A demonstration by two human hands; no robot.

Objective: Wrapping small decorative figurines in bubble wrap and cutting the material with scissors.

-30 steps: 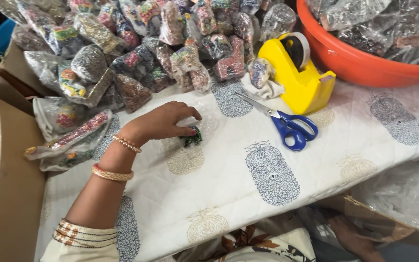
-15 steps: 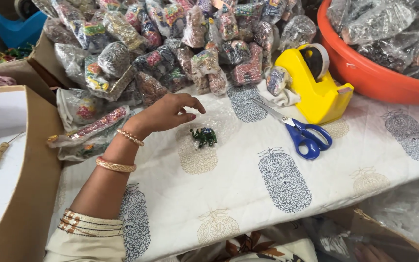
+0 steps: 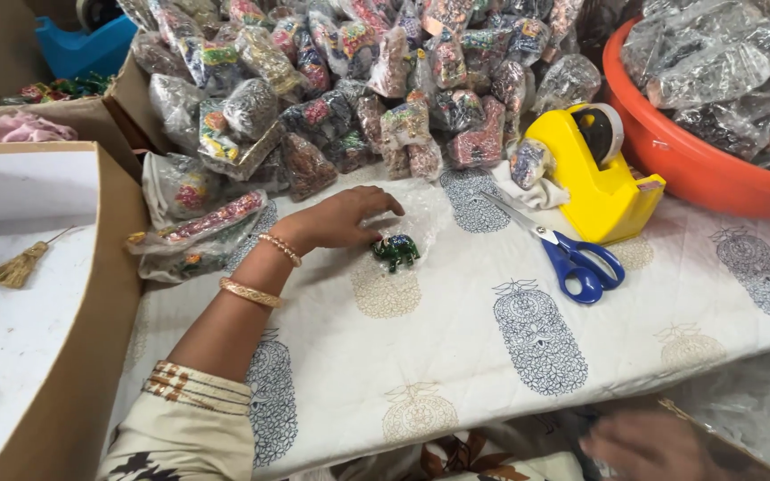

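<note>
My left hand (image 3: 340, 218) lies on the printed white cloth (image 3: 456, 356) with its fingers spread and nothing in it. A small dark green elephant figurine (image 3: 396, 252) stands upright just right of the fingertips, apart from them. A crumpled clear plastic bag (image 3: 425, 218) lies right behind the figurine. My right hand (image 3: 652, 445) shows as a blur at the bottom edge, below the table's front; whether it holds anything is unclear.
A heap of clear bags with colourful small items (image 3: 358, 89) fills the back. A yellow tape dispenser (image 3: 594, 174) and blue-handled scissors (image 3: 572, 258) lie to the right, next to an orange tub (image 3: 670, 151) of bags. An open cardboard box (image 3: 91, 294) stands at the left.
My left hand covered the elephant figurine a second ago; it has drawn back to the left and the figurine now stands free. My right hand has come into view at the bottom.
</note>
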